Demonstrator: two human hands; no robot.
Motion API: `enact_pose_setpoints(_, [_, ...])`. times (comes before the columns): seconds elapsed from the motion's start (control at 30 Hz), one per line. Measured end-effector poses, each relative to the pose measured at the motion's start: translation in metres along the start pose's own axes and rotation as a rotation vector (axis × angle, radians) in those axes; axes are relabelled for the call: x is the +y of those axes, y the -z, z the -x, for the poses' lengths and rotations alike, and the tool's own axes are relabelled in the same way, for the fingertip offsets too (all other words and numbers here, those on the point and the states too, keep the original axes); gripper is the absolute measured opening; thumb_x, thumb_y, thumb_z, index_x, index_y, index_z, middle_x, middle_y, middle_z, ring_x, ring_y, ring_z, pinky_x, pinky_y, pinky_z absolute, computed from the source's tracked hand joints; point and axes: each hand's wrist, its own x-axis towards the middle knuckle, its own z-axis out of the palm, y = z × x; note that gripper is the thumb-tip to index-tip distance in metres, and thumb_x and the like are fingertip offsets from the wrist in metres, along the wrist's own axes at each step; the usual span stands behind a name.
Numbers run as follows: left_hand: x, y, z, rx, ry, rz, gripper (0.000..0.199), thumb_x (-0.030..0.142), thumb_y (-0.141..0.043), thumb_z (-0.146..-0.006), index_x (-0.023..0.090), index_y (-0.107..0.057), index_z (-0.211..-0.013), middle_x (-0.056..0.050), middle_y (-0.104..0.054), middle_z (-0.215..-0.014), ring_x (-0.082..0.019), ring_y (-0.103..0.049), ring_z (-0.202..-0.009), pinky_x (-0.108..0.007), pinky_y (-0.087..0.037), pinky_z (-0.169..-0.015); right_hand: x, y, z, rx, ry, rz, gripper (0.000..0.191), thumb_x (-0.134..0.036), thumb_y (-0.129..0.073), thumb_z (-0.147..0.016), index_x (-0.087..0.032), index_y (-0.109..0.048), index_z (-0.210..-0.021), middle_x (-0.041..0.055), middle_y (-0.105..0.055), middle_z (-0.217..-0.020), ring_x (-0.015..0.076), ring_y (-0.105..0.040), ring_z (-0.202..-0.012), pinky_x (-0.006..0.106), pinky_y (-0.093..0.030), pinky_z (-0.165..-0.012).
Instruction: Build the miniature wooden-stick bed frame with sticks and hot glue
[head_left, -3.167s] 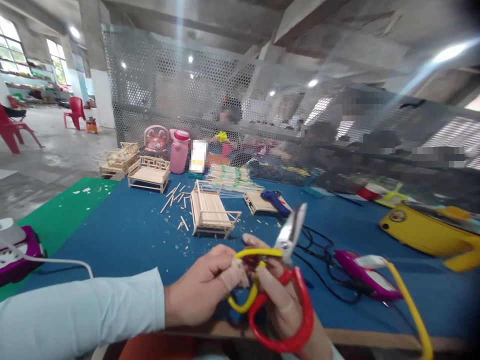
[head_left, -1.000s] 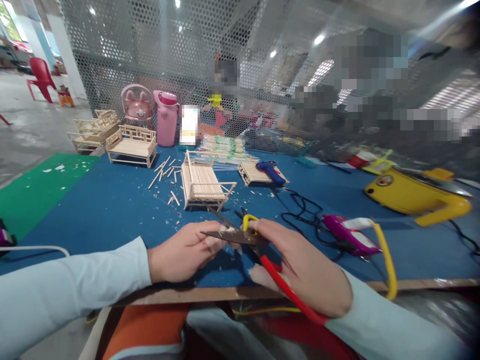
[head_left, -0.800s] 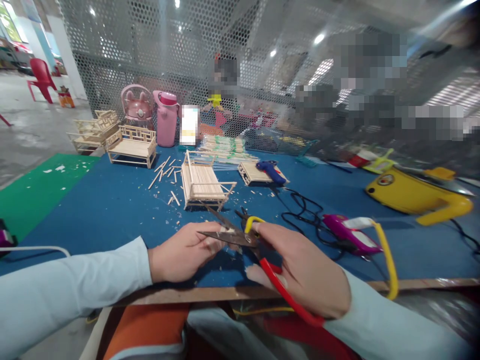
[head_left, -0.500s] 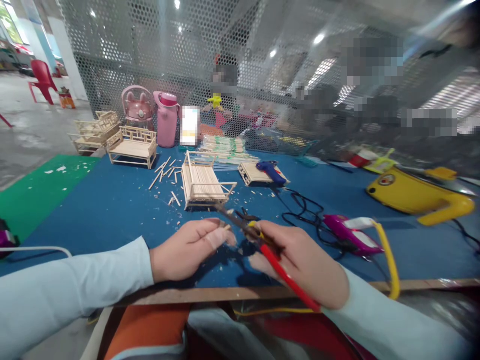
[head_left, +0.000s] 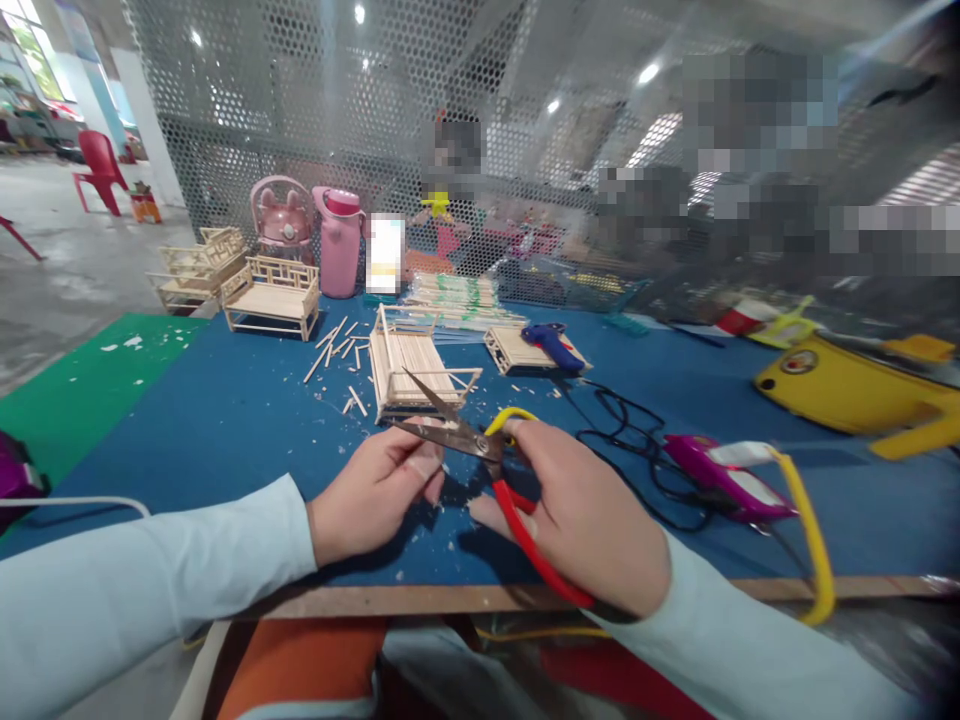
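My right hand (head_left: 592, 510) grips a pair of scissors (head_left: 484, 445) with one red and one yellow handle. Their dark blades are spread and point left. The lower blade reaches over the fingertips of my left hand (head_left: 382, 485), which is closed in a pinch. A short wooden stick seems to be in that pinch, mostly hidden by fingers and blade. Just beyond both hands stands a miniature bed-like frame (head_left: 412, 360) of pale wooden sticks. Loose stick pieces (head_left: 330, 350) lie to its left, with small scraps scattered around.
Finished-looking stick furniture (head_left: 271, 295) stands at the back left, beside a pink bottle (head_left: 339, 245). A blue glue gun (head_left: 551, 345) rests on a small stick platform (head_left: 517, 348). To the right are black cables, a purple device (head_left: 724, 475) and a yellow pot (head_left: 832, 385). Behind runs perforated metal mesh.
The scissors have swung leftward and their blades have spread apart, now over my left fingertips. My left hand has shifted slightly left. The whole view has moved a little.
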Motion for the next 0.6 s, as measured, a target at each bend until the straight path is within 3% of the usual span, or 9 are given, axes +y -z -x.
enact_pose_setpoints(0.27, [-0.004, 0.0, -0.002, 0.02, -0.082, 0.077, 0.023, 0.022, -0.041, -0.089, 0.017, -0.049, -0.068, 0.003, -0.047, -0.063, -0.008, -0.039, -0.054, -0.021, -0.035, -0.056, 0.004, 0.001, 0.001, -0.024, 0.062, -0.051, 0.048, -0.047, -0.065, -0.07, -0.012, -0.054, -0.101, 0.0154, -0.064, -0.095, 0.0299, -0.061, -0.086, 0.044, -0.05, -0.076])
enact_pose_setpoints(0.43, [-0.004, 0.001, -0.001, 0.007, -0.096, 0.059, 0.022, 0.017, -0.041, -0.088, 0.017, -0.047, -0.067, 0.004, -0.044, -0.063, -0.008, -0.038, -0.056, -0.021, -0.035, -0.058, 0.002, 0.007, -0.001, -0.121, 0.032, -0.141, 0.036, -0.046, -0.064, -0.071, -0.017, -0.055, -0.091, 0.0118, -0.064, -0.09, 0.0256, -0.062, -0.079, 0.039, -0.051, -0.07])
enact_pose_setpoints(0.6, [-0.008, 0.003, -0.001, -0.01, -0.122, 0.031, 0.019, 0.015, -0.042, -0.088, 0.016, -0.052, -0.072, 0.004, -0.044, -0.063, -0.008, -0.037, -0.058, -0.02, -0.035, -0.059, 0.003, 0.009, -0.003, -0.119, 0.033, -0.084, 0.038, -0.05, -0.067, -0.068, -0.019, -0.055, -0.086, 0.0109, -0.064, -0.087, 0.0271, -0.062, -0.081, 0.04, -0.049, -0.072])
